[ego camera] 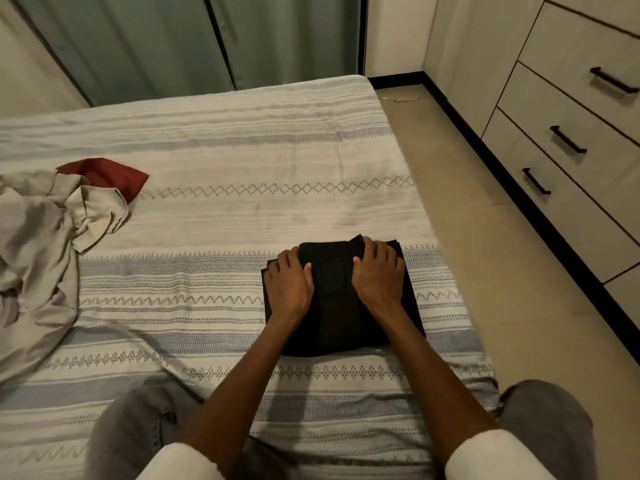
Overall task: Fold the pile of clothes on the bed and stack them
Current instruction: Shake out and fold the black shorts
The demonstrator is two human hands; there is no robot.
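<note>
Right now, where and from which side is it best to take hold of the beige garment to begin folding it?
Probably the loose flap of the beige garment nearest the bed's middle. It lies crumpled at the left, partly over the red cloth, so come from the right and pinch that free edge with the fingers.

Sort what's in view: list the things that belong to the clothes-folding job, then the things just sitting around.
Job: folded black garment under the left hand and right hand; unfolded beige garment; red cloth; bed.

Not part of it: drawer unit; green curtain; floor.
</note>
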